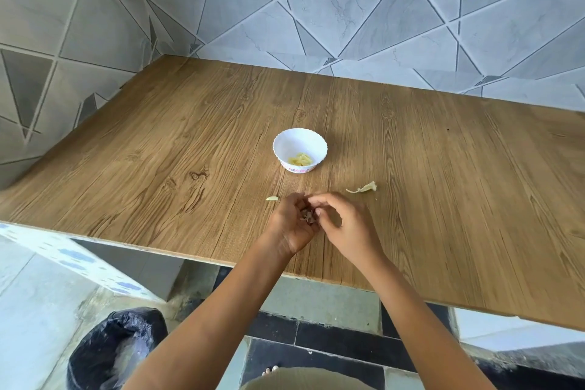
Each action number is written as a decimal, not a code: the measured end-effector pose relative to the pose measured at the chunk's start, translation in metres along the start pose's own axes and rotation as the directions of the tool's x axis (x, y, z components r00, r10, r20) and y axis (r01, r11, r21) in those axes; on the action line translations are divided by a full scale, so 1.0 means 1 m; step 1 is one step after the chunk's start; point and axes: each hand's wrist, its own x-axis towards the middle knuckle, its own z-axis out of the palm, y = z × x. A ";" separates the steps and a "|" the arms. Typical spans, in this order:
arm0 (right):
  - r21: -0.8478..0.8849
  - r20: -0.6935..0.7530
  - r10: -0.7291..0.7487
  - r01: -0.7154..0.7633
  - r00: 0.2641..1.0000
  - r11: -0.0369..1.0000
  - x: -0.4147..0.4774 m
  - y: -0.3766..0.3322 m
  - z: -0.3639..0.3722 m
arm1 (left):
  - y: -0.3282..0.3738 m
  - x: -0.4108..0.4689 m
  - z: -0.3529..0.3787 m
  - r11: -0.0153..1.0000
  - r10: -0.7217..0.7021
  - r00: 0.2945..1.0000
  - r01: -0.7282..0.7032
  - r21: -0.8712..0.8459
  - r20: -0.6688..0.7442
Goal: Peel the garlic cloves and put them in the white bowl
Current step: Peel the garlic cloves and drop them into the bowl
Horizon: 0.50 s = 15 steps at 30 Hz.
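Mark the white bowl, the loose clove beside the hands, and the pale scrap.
White scalloped bowl [297, 142]: head view, bare inner wall.
Small pale garlic clove [272, 198]: head view, its middle.
Pale curled garlic scrap [369, 187]: head view, thicker right end.

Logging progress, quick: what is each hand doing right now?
Left hand: curled round a small dark garlic piece.
Right hand: appears to pinch that same piece.

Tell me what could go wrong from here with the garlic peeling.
The small garlic piece pinched between the left hand and right hand could slip out, and the table edge is close behind them. The loose clove beside the left hand might get knocked away or forgotten.
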 end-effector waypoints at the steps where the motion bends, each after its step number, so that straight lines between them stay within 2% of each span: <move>1: -0.003 -0.017 -0.002 0.002 1.000 1.000 -0.001 0.000 -0.002 | 0.001 -0.001 -0.001 1.000 0.002 1.000 -0.002 -0.004 0.010; 4: -0.007 -0.063 0.048 -0.049 0.997 0.999 -0.007 0.005 -0.010 | 0.009 -0.003 -0.009 0.999 0.014 1.000 -0.012 -0.042 0.027; 7: -0.037 -0.042 0.132 -0.134 0.990 0.990 -0.022 0.016 -0.015 | 0.019 -0.004 -0.018 0.996 0.051 0.999 -0.052 -0.075 -0.006; 10: -0.157 -0.030 0.194 -0.196 0.981 0.968 -0.038 0.023 -0.015 | 0.024 -0.006 -0.025 0.993 0.082 0.996 -0.084 -0.079 -0.025; 15: -0.309 -0.116 0.229 -0.254 0.966 0.916 -0.056 0.031 -0.011 | 0.016 -0.012 -0.031 0.992 0.086 0.995 -0.089 -0.085 -0.039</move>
